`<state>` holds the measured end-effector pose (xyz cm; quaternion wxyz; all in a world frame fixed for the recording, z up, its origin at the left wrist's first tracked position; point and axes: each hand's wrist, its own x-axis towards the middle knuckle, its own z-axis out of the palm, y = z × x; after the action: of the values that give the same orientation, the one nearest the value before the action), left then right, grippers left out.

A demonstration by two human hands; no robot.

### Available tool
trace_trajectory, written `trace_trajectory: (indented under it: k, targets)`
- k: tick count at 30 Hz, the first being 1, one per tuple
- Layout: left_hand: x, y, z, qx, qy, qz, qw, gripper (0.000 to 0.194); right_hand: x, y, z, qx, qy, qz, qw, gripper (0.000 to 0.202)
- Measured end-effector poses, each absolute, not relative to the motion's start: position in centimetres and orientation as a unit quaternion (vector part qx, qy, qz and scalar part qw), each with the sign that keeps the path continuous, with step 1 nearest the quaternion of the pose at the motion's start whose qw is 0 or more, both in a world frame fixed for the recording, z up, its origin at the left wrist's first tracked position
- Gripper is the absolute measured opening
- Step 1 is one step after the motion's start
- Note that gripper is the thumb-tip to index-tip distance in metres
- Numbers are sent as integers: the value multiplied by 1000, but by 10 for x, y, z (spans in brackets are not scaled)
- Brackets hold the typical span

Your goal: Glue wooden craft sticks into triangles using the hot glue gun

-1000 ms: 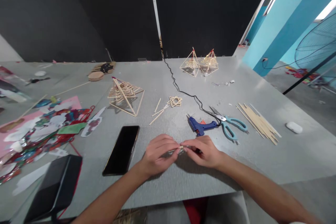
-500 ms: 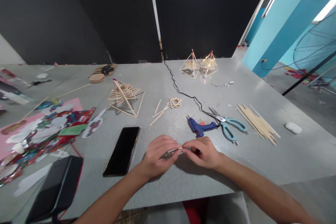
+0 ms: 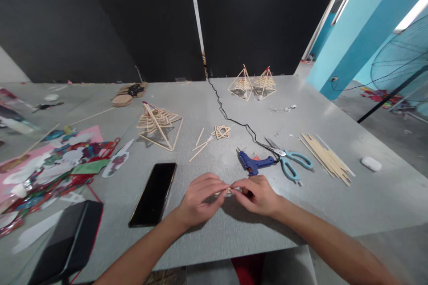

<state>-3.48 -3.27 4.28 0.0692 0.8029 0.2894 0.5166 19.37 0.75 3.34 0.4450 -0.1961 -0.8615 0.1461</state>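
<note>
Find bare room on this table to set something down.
Bare table lies between the right forearm and the stick bundle, and between the left pyramid and the cable, behind the star. Crowded: the left side, under scraps, and around the glue gun and scissors.

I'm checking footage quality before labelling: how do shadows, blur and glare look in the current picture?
Head view: soft shadow on the table beneath the right hand; head view: small piece between the fingertips of right and left hand too indistinct to identify; head view: bright strip at upper right washed out.
</note>
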Motion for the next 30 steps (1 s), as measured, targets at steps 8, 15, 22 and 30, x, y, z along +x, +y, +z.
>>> trace_trajectory:
  k: [8, 15, 22, 30]
  targets:
    - [-35, -32, 42, 804, 290, 515, 61, 22, 194, 8, 31, -205, -863, 150, 437, 10]
    - [-33, -32, 43, 802, 290, 519, 55, 20, 193, 7, 28, -210, -860, 160, 437, 11]
    - [-34, -33, 44, 801, 294, 519, 46, 18, 194, 7, 26, -220, -863, 160, 425, 11]
    - [-33, -32, 43, 804, 288, 518, 39, 16, 194, 6, 25, -216, -865, 157, 424, 11]
